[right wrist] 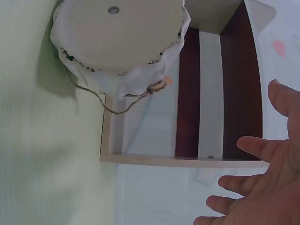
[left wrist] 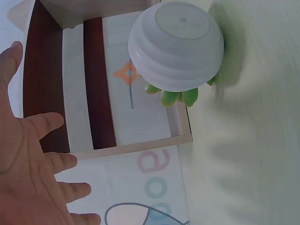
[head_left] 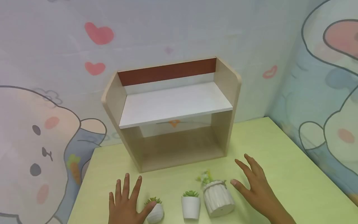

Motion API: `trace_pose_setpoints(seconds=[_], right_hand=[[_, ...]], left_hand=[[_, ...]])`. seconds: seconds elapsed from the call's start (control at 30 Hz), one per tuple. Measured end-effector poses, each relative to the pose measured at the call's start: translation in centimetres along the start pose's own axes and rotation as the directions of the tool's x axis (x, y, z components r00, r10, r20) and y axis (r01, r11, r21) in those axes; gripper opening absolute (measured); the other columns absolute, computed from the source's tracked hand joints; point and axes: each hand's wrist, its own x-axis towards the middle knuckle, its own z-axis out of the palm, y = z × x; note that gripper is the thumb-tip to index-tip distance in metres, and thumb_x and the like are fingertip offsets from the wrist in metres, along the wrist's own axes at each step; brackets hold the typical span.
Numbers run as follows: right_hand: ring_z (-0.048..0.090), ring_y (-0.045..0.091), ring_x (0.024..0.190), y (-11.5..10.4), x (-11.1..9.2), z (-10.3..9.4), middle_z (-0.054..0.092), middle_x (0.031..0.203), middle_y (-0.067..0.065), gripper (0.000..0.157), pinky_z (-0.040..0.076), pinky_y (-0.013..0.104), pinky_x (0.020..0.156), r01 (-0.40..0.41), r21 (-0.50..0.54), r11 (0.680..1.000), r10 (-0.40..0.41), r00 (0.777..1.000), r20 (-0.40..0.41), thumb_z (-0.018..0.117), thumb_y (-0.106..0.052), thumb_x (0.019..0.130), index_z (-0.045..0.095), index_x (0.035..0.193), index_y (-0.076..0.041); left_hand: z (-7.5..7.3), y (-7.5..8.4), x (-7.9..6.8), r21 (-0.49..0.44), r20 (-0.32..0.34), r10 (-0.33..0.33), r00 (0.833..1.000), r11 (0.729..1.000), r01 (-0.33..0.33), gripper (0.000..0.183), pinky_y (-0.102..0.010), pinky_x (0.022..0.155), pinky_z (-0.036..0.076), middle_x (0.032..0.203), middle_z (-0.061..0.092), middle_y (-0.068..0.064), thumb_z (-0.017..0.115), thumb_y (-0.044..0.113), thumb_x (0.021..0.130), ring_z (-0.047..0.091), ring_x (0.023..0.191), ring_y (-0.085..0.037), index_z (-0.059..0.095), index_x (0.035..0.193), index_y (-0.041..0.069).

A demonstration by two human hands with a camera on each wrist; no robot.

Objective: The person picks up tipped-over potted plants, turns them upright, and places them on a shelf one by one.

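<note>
My left hand (head_left: 124, 203) is spread with straight fingers and holds nothing. Its thumb is nearest to a round, ribbed white pot (head_left: 155, 214) with a green succulent; in the left wrist view the pot (left wrist: 180, 51) shows its base to the camera. My right hand (head_left: 258, 189), fingers apart, is also bare, beside a larger pleated white pot (head_left: 218, 197) with a yellow-green plant. That pot (right wrist: 122, 40) lies tipped, base towards me, with twine around its rim. A smaller plain white pot (head_left: 191, 207) with a succulent is between the other two.
A two-level wooden shelf (head_left: 176, 105) with a white middle board and a brown back strip stands at the back of the pale green table (head_left: 279, 161). Behind it hangs a cartoon-printed cloth (head_left: 156, 28), which continues along the right side.
</note>
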Motion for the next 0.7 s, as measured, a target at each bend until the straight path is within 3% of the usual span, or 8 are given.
trace_pose_setpoints(seconds=[0.13,0.2,0.27,0.33,0.43,0.5,0.6,0.7], right_hand=[[0.028,0.056,0.145,-0.4,0.1,0.3,0.028,0.166,0.024,0.063,0.035,0.080,0.095,-0.039,-0.009,0.999,0.039,0.999,0.025,0.074,-0.028,0.098,0.050,0.154,-0.010],[0.032,0.056,0.144,-0.7,0.3,0.4,0.031,0.165,0.024,0.063,0.038,0.079,0.096,-0.069,-0.012,0.998,0.069,0.997,0.045,0.071,-0.031,0.101,0.047,0.154,-0.007],[0.037,0.054,0.143,-0.8,0.3,0.7,0.035,0.162,0.025,0.065,0.039,0.076,0.098,-0.106,-0.013,0.994,0.107,0.992,0.074,0.068,-0.035,0.103,0.044,0.155,-0.005],[0.040,0.052,0.142,-0.9,0.4,1.0,0.039,0.160,0.025,0.068,0.040,0.074,0.101,-0.148,-0.018,0.989,0.149,0.983,0.110,0.064,-0.041,0.104,0.041,0.157,-0.003],[0.042,0.050,0.142,-1.0,0.5,1.5,0.041,0.159,0.024,0.073,0.040,0.071,0.104,-0.203,-0.025,0.979,0.205,0.966,0.159,0.061,-0.047,0.105,0.038,0.158,-0.002],[0.043,0.051,0.142,-1.0,0.4,1.8,0.040,0.160,0.025,0.076,0.040,0.071,0.104,-0.234,-0.024,0.972,0.234,0.953,0.192,0.060,-0.050,0.104,0.036,0.159,-0.002],[0.045,0.051,0.141,-1.0,-0.1,2.1,0.040,0.160,0.025,0.079,0.041,0.070,0.102,-0.266,-0.022,0.964,0.263,0.937,0.231,0.060,-0.053,0.103,0.036,0.159,-0.002],[0.049,0.050,0.137,-0.9,-0.6,2.2,0.041,0.159,0.024,0.080,0.044,0.068,0.101,-0.289,-0.019,0.957,0.285,0.926,0.248,0.061,-0.055,0.102,0.037,0.158,-0.003]], left_hand=[[-0.6,-0.3,0.6,-0.062,-0.049,0.005,0.999,0.998,-0.008,0.088,-0.076,0.109,0.027,0.164,0.031,-0.031,0.067,0.062,0.093,0.029,0.147,-0.056,0.048,0.155,0.003],[-1.6,-0.4,1.6,-0.133,-0.081,-0.027,0.996,0.991,0.016,0.084,-0.072,0.109,0.031,0.162,0.034,-0.031,0.068,0.053,0.097,0.033,0.146,-0.054,0.045,0.155,-0.002],[-3.4,-0.5,3.1,-0.258,-0.132,-0.081,0.988,0.965,0.044,0.076,-0.068,0.109,0.036,0.160,0.039,-0.029,0.070,0.040,0.100,0.039,0.143,-0.052,0.043,0.156,-0.004],[-5.6,-0.6,5.4,-0.419,-0.168,-0.142,0.976,0.906,0.060,0.067,-0.063,0.111,0.038,0.160,0.043,-0.024,0.067,0.029,0.103,0.043,0.144,-0.047,0.042,0.157,-0.002],[-8.7,-0.8,9.2,-0.641,-0.200,-0.192,0.961,0.767,0.020,0.062,-0.052,0.117,0.035,0.163,0.043,-0.014,0.063,0.021,0.106,0.041,0.148,-0.036,0.040,0.161,0.005],[-10.1,-0.9,11.3,-0.724,-0.200,-0.200,0.959,0.690,-0.007,0.064,-0.045,0.121,0.032,0.166,0.038,-0.009,0.060,0.022,0.107,0.036,0.152,-0.027,0.034,0.164,0.009],[-11.4,-0.8,13.6,-0.789,-0.207,-0.206,0.956,0.613,-0.039,0.072,-0.039,0.123,0.027,0.169,0.032,-0.004,0.061,0.022,0.105,0.030,0.155,-0.019,0.026,0.167,0.014],[-12.2,-0.3,15.3,-0.831,-0.234,-0.209,0.950,0.550,-0.084,0.078,-0.042,0.122,0.030,0.168,0.032,-0.004,0.064,0.019,0.101,0.034,0.153,-0.021,0.024,0.167,0.020]])
